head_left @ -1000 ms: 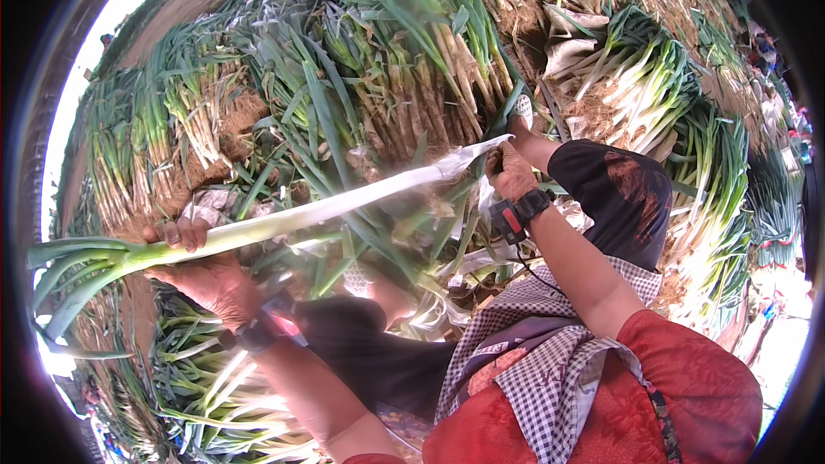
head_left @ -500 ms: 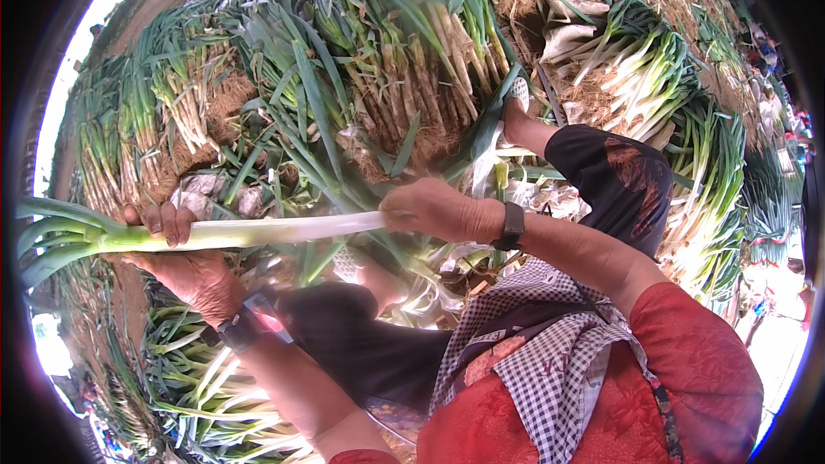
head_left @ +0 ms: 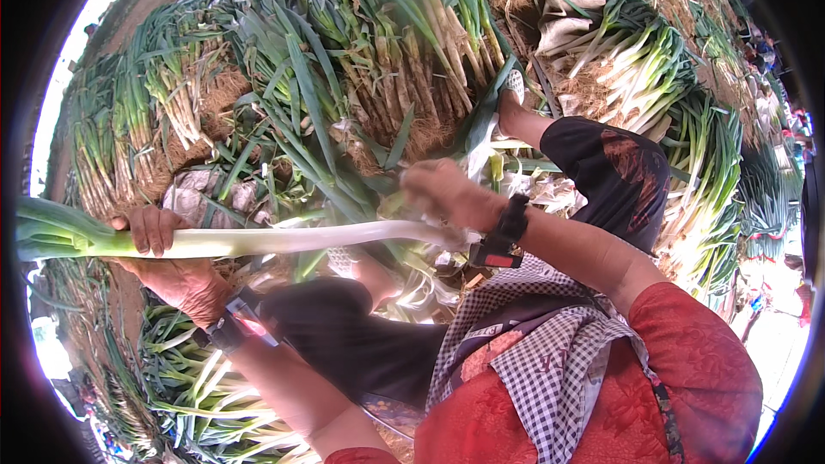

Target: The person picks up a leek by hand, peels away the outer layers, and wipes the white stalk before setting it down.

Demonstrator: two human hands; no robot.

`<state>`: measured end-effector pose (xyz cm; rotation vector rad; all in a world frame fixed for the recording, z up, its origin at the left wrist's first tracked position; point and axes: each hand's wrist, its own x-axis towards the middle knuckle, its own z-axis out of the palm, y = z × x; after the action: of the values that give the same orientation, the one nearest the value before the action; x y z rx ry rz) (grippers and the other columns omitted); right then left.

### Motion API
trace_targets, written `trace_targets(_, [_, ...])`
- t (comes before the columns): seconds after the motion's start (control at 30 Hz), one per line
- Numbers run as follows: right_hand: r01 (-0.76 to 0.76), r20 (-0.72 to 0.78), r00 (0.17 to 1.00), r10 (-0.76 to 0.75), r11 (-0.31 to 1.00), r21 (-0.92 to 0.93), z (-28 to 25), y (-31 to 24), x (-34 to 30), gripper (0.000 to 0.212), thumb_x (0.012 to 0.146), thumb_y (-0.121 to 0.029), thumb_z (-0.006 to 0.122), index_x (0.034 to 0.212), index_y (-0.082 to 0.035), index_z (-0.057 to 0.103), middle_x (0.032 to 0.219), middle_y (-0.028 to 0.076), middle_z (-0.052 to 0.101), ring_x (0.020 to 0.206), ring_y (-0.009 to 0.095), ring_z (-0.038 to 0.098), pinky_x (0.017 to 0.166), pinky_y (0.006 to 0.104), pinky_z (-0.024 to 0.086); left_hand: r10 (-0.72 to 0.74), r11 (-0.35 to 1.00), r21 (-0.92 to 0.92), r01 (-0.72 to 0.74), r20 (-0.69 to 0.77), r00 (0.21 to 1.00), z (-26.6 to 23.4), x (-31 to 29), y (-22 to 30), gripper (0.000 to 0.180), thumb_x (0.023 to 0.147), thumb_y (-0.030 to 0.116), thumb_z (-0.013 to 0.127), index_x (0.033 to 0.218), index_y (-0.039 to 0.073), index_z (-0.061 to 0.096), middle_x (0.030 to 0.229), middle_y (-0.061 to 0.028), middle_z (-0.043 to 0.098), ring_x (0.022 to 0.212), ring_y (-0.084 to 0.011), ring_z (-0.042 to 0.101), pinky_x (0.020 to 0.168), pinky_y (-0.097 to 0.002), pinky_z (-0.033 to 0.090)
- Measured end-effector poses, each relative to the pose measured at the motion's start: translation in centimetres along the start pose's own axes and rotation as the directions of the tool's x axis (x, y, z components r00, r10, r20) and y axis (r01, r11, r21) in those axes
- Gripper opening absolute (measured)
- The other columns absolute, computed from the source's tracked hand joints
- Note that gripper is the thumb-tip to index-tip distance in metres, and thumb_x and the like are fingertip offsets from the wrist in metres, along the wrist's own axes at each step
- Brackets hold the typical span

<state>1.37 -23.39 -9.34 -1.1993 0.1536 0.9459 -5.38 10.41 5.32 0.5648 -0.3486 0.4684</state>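
Note:
A long-stemmed green onion lies level across the view, its green leaves at the far left and its white, stripped-looking shaft running right to the root end. My left hand is closed around it near where the green begins, with fingers over the top and the palm beneath. Just above the root end, and apart from the shaft, is my right hand. Its fingers look curled, but motion smears them, so whether they hold anything is unclear.
Unpeeled green onions with soil-covered roots stand in bundles ahead. Cleaner white-stemmed onions are piled at the right, and more lie at the lower left. Peeled scraps litter the ground between my legs.
My right hand has come off the onion's root end and lifted slightly up and right. That end of the shaft now shows. My left hand keeps its grip, slightly further left.

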Motion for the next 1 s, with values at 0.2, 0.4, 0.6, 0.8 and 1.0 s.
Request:
trace_targets(0.2, [0.387, 0.359, 0.832, -0.422, -0.021, -0.922, -8.2, 0.7, 0.7, 0.025, 0.093, -0.022, 0.058, 0.108, -0.003, 0.062, 0.099, 0.007, 0.064, 0.089, 0.022, 0.063, 0.079, 0.0347, 0.052, -0.064, 0.998, -0.004, 0.064, 0.008, 0.998, -0.5, -0.1, 0.7, 0.026, 0.091, 0.022, 0.063, 0.099, -0.001, 0.052, 0.066, -0.0001, 0.039, 0.054, -0.0105, 0.038, 0.053, -0.0235, 0.038])
trace_targets(0.4, [0.53, 0.691, 0.709, -0.14, 0.752, -0.392, -1.8, 0.6, -3.0, 0.037, 0.099, -0.038, 0.051, 0.104, -0.004, 0.065, 0.086, 0.002, 0.063, 0.082, 0.012, 0.059, 0.075, 0.0289, 0.047, -0.081, 0.995, -0.052, 0.08, -0.015, 0.997, -2.0, 0.1, 1.7, 0.031, 0.096, 0.029, 0.056, 0.096, -0.002, 0.051, 0.065, -0.0014, 0.039, 0.054, -0.0117, 0.038, 0.053, -0.0241, 0.038])
trace_targets(0.6, [0.43, 0.583, 0.798, -0.154, 0.823, -0.371, -4.8, 0.5, -5.3, 0.044, 0.1, -0.04, 0.049, 0.09, 0.0, 0.066, 0.077, -0.004, 0.062, 0.071, 0.006, 0.055, 0.06, 0.0235, 0.045, -0.003, 0.999, 0.047, 0.009, -0.125, 0.992, -5.6, -0.7, 6.7, 0.037, 0.1, 0.036, 0.047, 0.092, 0.0, 0.049, 0.063, -0.0014, 0.039, 0.054, -0.0125, 0.038, 0.053, -0.027, 0.036])
trace_targets(0.8, [0.169, 0.183, 0.967, -0.178, -0.088, -0.982, -13.7, 4.4, -1.9, 0.03, 0.09, -0.03, 0.059, 0.087, -0.002, 0.07, 0.08, 0.011, 0.068, 0.074, 0.026, 0.066, 0.068, 0.0371, 0.051, 0.336, 0.831, 0.544, -0.112, -0.332, 0.881, -6.8, -4.0, 10.4, 0.064, 0.098, 0.061, 0.023, 0.089, 0.008, 0.056, 0.062, 0.0021, 0.044, 0.055, -0.012, 0.039, 0.054, -0.0256, 0.037])
trace_targets(1.0, [0.337, 0.226, 0.837, -0.498, 0.144, -0.93, -10.4, 2.5, -0.1, 0.043, 0.086, -0.026, 0.063, 0.124, -0.005, 0.057, 0.119, 0.021, 0.057, 0.11, 0.033, 0.057, 0.09, 0.0412, 0.047, 0.639, 0.645, 0.753, -0.126, -0.442, 0.63, -8.6, -5.4, 11.1, 0.064, 0.096, 0.065, 0.023, 0.091, 0.008, 0.052, 0.067, -0.0023, 0.043, 0.062, -0.0149, 0.042, 0.057, -0.0251, 0.037])
